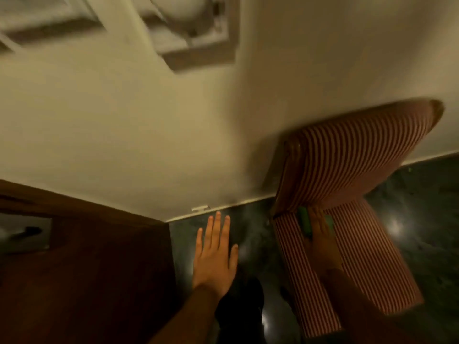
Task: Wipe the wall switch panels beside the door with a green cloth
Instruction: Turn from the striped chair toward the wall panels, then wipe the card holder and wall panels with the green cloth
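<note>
1. The left hand (215,254) is bare: no glove, no ring and no watch or band at the wrist.
2. The left forearm (183,316) is uncovered along all of its visible length, with no sleeve edge in view.
3. The right hand (320,234) is bare too, though heavily blurred, so finer detail cannot be made out.
4. The right forearm (357,304) also shows no sleeve.
5. Between the forearms, a dark, near-black garment (238,306) covers the lower body; its cut is unclear.

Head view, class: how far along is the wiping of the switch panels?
Done: nothing visibly. In hand: the right hand reaches onto the striped chair, on the green cloth; the left hand is open and empty. Left: the switch panels, up the wall, are untouched.
</note>
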`<state>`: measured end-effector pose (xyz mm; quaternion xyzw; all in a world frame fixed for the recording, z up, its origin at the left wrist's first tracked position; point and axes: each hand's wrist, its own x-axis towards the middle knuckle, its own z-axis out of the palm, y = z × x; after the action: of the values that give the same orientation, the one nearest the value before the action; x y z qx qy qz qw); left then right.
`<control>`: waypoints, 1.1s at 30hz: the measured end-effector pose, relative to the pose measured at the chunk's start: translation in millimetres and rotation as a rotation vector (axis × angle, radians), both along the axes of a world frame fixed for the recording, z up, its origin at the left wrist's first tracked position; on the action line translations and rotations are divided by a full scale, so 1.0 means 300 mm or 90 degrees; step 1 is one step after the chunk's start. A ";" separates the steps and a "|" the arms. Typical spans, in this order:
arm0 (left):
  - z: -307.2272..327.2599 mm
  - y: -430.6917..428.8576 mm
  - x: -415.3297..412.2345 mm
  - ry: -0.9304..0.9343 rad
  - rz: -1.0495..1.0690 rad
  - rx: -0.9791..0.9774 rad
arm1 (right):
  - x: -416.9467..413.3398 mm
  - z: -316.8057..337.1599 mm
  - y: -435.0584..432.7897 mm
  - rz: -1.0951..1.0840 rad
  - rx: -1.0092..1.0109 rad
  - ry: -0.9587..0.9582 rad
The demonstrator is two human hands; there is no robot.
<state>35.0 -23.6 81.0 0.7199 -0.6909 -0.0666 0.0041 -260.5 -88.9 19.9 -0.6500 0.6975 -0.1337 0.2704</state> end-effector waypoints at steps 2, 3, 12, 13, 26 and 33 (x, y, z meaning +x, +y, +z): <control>0.142 -0.043 0.023 0.009 0.039 -0.041 | 0.039 0.148 -0.024 -0.005 -0.076 -0.035; 0.212 -0.063 0.032 0.013 0.055 -0.067 | 0.057 0.215 -0.028 -0.005 -0.118 -0.057; 0.797 -0.186 0.169 0.034 0.139 -0.379 | 0.306 0.844 -0.149 0.066 -0.463 -0.144; 0.860 -0.201 0.196 0.027 0.146 -0.414 | 0.343 0.919 -0.157 0.080 -0.505 -0.158; 1.402 -0.394 0.483 0.002 0.146 -0.669 | 0.723 1.431 -0.223 0.240 -0.677 -0.151; 1.392 -0.433 0.537 -0.002 0.139 -0.679 | 0.792 1.521 -0.265 0.237 -0.724 -0.153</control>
<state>196.1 -153.3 498.7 0.6857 -0.5500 0.2951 0.3745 -22.9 -168.3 476.3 -0.7838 0.3564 -0.5081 -0.0230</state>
